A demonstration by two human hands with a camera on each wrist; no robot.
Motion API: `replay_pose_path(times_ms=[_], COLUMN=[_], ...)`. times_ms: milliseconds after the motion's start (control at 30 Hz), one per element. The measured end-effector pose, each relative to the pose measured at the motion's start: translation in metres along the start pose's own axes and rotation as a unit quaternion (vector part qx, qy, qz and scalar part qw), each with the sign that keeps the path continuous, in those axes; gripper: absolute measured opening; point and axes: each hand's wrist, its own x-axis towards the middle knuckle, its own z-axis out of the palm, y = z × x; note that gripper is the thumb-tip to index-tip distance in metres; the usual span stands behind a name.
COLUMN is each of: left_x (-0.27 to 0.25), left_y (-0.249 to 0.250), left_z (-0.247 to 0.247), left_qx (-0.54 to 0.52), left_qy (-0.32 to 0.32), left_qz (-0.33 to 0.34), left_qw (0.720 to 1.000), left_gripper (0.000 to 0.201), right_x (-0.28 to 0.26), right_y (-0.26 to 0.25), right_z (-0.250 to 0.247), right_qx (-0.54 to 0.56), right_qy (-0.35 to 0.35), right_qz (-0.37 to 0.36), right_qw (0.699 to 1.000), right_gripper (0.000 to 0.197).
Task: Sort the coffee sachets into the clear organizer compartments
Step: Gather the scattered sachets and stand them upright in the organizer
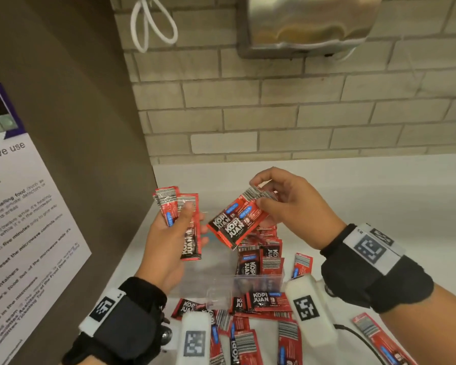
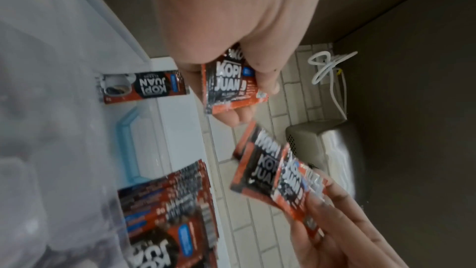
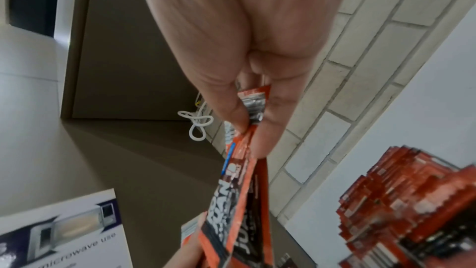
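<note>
My left hand (image 1: 181, 219) grips a small fan of red-and-black Kopi Juan sachets (image 1: 191, 243), thumb pressed across their fronts; the left wrist view shows the held sachets (image 2: 231, 85) too. To its right, my right hand (image 1: 258, 197) pinches two overlapping sachets (image 1: 234, 225) by their barcode ends, tilted above the clear organizer (image 1: 208, 283). The right wrist view shows that pinch (image 3: 251, 121) edge-on. A row of sachets (image 1: 261, 259) stands in the organizer's right compartment. Several loose sachets (image 1: 248, 325) lie in front of it.
A brown panel with a microwave-use notice (image 1: 24, 219) closes the left side. A brick wall (image 1: 274, 114) with a steel dispenser (image 1: 306, 22) and a white cord loop (image 1: 153, 25) rises behind. The white counter (image 1: 379, 196) stretches right. A black cable (image 1: 353, 335) runs near the front.
</note>
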Motion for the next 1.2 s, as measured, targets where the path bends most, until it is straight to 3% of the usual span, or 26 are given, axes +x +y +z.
replay_pose_path(times_ms=[67, 200, 333, 433, 667, 833, 1000, 1200], left_x=[0.003, 0.001, -0.002, -0.001, 0.006, 0.007, 0.007, 0.015], left_y=[0.000, -0.002, -0.005, -0.011, -0.022, -0.026, -0.015, -0.016], left_z=[-0.007, -0.014, -0.015, -0.009, 0.005, 0.004, -0.003, -0.004], left_qx=[0.019, 0.099, 0.246, 0.300, 0.359, 0.377, 0.334, 0.380], left_qy=[-0.005, -0.064, -0.137, -0.160, -0.187, -0.235, -0.257, -0.249], left_qz=[-0.003, -0.014, 0.003, 0.008, 0.016, -0.007, -0.024, -0.026], left_qw=[1.000, 0.993, 0.959, 0.940, 0.914, 0.896, 0.907, 0.890], left_gripper=[0.016, 0.034, 0.037, 0.048, 0.057, 0.061, 0.039, 0.026], right_x=[0.001, 0.002, 0.005, 0.006, 0.010, 0.008, 0.006, 0.009], right_y=[0.004, 0.005, 0.011, 0.014, 0.012, 0.013, 0.011, 0.006], right_z=[0.001, 0.007, 0.015, 0.017, 0.020, 0.019, 0.016, 0.013], right_qx=[-0.046, -0.130, -0.245, -0.329, -0.410, -0.405, -0.395, -0.386], right_qy=[-0.036, -0.118, -0.150, -0.153, -0.171, -0.215, -0.225, -0.255], right_qz=[-0.005, -0.004, -0.041, -0.076, -0.098, -0.094, -0.088, -0.070], right_qw=[0.998, 0.984, 0.957, 0.929, 0.890, 0.884, 0.886, 0.884], right_gripper=[0.034, 0.027, 0.027, 0.030, 0.029, 0.024, 0.026, 0.020])
